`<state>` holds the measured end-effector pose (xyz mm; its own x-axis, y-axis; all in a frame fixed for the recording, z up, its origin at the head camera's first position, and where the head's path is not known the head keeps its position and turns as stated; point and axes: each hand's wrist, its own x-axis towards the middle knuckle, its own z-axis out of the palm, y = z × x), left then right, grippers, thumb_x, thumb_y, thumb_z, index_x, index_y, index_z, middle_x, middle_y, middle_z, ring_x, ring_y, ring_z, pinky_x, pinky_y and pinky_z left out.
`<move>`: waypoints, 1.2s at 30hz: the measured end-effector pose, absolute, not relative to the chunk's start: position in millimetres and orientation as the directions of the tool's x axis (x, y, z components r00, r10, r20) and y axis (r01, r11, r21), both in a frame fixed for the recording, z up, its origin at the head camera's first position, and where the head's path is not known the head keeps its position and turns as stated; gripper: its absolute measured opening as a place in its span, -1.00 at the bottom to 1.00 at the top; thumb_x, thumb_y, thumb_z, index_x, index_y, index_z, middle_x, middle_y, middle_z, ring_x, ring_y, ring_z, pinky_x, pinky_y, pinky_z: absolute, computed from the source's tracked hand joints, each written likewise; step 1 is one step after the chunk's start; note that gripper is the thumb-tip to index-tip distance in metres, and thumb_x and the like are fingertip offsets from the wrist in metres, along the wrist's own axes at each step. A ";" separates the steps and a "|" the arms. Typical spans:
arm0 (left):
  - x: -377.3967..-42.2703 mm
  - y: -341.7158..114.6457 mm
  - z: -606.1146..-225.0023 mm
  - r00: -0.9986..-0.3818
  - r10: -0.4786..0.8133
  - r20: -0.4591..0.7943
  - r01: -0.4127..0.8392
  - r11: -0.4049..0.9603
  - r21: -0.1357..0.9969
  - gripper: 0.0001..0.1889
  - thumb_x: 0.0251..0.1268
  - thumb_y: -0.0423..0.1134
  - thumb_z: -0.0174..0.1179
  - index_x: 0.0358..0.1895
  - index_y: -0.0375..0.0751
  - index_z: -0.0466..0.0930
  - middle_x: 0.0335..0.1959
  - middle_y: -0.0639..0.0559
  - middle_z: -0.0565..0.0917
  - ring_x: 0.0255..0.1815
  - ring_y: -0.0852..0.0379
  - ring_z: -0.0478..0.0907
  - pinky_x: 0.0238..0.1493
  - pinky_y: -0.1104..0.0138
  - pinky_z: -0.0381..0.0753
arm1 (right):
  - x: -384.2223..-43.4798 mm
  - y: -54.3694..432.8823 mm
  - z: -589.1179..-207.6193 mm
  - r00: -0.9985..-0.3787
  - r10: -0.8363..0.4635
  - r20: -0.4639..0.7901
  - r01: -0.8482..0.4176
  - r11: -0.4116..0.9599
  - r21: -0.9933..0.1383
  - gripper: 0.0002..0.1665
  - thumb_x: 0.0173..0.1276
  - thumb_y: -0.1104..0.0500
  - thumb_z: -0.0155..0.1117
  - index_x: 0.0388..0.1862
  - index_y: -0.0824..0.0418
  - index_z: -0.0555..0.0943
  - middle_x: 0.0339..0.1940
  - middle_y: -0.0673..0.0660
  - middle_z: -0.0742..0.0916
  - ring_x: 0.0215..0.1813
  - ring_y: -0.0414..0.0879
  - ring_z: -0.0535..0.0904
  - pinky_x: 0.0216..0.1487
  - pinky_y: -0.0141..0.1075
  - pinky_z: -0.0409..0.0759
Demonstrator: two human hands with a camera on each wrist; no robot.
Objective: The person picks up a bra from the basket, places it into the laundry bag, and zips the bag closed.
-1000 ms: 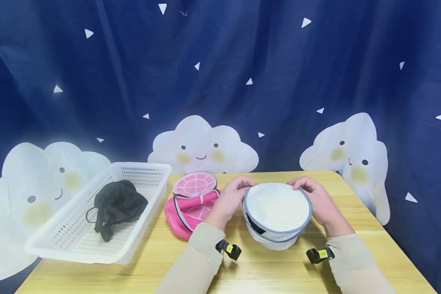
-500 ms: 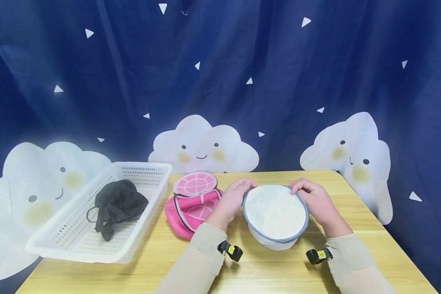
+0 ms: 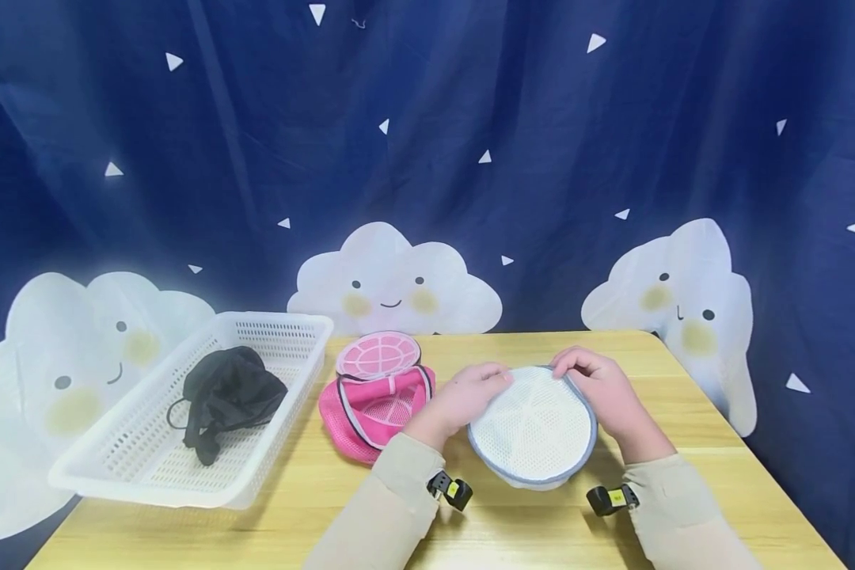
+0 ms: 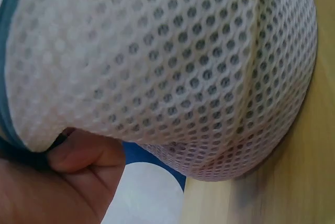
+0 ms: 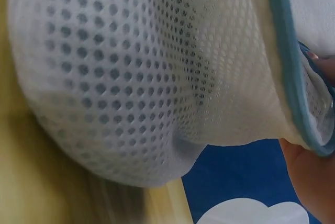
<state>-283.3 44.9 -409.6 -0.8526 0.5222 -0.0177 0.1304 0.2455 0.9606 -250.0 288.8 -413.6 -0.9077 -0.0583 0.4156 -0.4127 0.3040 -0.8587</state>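
A round white mesh laundry bag (image 3: 534, 427) with a blue-grey rim stands on the table, its round top tilted toward me. My left hand (image 3: 463, 400) grips the rim at the far left, and in the left wrist view the curled fingers (image 4: 86, 153) show below the bag's mesh side. At the far right my right hand (image 3: 602, 388) pinches the same rim between thumb and fingers. The right wrist view has the mesh wall (image 5: 115, 77) close up, with part of the hand behind the blue edging. What lies inside the bag is hidden.
Left of my left hand lies a pink mesh laundry bag (image 3: 356, 419), its round lid folded back. Farther left is a white plastic basket (image 3: 150, 499) with a crumpled black garment (image 3: 235, 400) in it. A blue curtain with clouds hangs behind the wooden table (image 3: 527, 538).
The white bag's top has tilted toward me, and the dark gap below its rim has gone out of sight. My left hand has shifted right and slightly down along the rim.
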 end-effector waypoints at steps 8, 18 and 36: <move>-280.8 47.6 -410.2 -0.831 0.556 -0.015 0.090 0.161 0.983 -0.65 0.60 -0.07 0.00 0.18 -0.14 0.65 -0.19 0.02 0.66 -0.37 0.12 0.64 -0.23 0.30 0.64 | -248.2 288.8 -410.3 -0.940 -0.148 0.307 -0.339 0.314 -0.887 -0.82 0.49 0.28 0.22 -0.04 0.35 0.65 -0.14 0.15 0.75 -0.10 -0.11 0.66 -0.10 -0.30 0.60; -278.3 48.7 -404.2 -0.807 0.590 -0.022 0.118 0.198 0.973 -0.80 0.56 -0.08 0.06 0.12 0.15 0.55 -0.07 0.05 0.60 -0.28 0.01 0.64 -0.19 0.20 0.60 | -249.3 294.7 -414.5 -0.872 -0.423 0.246 -0.373 0.249 -0.894 -0.68 0.54 0.22 0.13 0.17 0.22 0.68 0.09 0.15 0.74 0.16 -0.02 0.64 0.15 -0.23 0.57; -268.0 54.0 -404.3 -0.808 0.589 0.022 0.226 0.276 0.934 -0.88 0.51 -0.02 0.14 -0.17 0.08 0.55 -0.21 0.13 0.61 -0.11 0.16 0.52 -0.03 0.20 0.48 | -246.2 292.9 -410.6 -0.861 -0.489 0.137 -0.261 0.195 -0.946 -0.66 0.63 0.24 -0.03 0.12 0.33 0.65 0.07 0.25 0.72 0.08 0.02 0.65 0.04 -0.20 0.62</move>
<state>-268.0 54.0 -404.3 -0.8078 0.5890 0.0216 0.2263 0.2761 0.9341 -246.2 292.9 -410.6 -0.8613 -0.4892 0.1371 -0.2611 0.1946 -0.9455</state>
